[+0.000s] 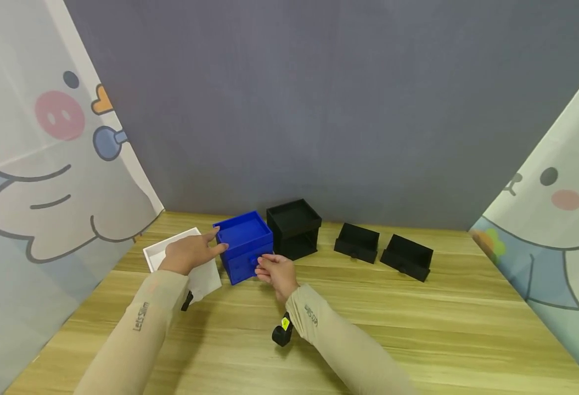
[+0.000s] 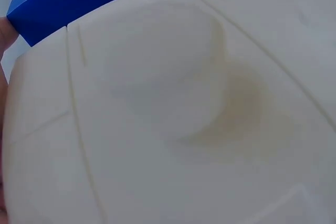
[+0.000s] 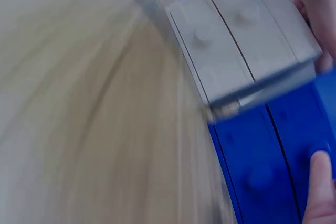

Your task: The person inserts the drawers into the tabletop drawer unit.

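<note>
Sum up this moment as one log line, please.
left fingers: touching blue box | right fingers: on its upper knob | white box: left of blue box | two black drawers: on table

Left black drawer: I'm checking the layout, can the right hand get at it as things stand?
Likely yes: only tabletop shows between the right hand and the left black drawer, though the hand's fingers are at the front of the blue cabinet and would first have to leave.
</note>
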Motion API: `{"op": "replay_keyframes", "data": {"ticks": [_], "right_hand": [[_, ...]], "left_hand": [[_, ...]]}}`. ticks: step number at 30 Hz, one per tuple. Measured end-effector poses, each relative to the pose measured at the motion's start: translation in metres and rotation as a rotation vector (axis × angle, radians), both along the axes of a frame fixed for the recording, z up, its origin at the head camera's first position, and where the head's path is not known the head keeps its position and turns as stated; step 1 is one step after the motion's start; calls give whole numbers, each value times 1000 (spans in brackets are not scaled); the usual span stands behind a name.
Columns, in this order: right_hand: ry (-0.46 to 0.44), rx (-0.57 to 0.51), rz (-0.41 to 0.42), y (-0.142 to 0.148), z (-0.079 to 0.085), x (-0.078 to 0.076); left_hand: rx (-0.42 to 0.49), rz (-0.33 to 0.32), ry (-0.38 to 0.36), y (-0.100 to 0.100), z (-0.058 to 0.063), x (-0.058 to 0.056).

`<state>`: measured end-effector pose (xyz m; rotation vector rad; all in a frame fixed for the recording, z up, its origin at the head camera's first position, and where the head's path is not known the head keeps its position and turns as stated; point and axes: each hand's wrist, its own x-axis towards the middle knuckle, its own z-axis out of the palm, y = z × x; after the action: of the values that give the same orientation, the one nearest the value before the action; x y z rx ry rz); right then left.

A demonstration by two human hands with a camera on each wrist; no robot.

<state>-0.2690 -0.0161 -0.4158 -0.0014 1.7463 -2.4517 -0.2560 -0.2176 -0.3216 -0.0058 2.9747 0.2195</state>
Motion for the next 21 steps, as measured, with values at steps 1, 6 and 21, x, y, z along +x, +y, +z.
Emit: {"op": "replay_keyframes", "data": {"ticks": [1, 6, 21], "right_hand": [[3, 3, 1, 7, 1, -1], [36, -11, -48, 57, 3, -7], [115, 592, -197, 242, 6, -14]], "left_hand": [[-3, -3, -6, 0, 1, 1], [6, -15, -26, -1, 3, 3], [14, -115, -36, -3, 19, -8]]}}
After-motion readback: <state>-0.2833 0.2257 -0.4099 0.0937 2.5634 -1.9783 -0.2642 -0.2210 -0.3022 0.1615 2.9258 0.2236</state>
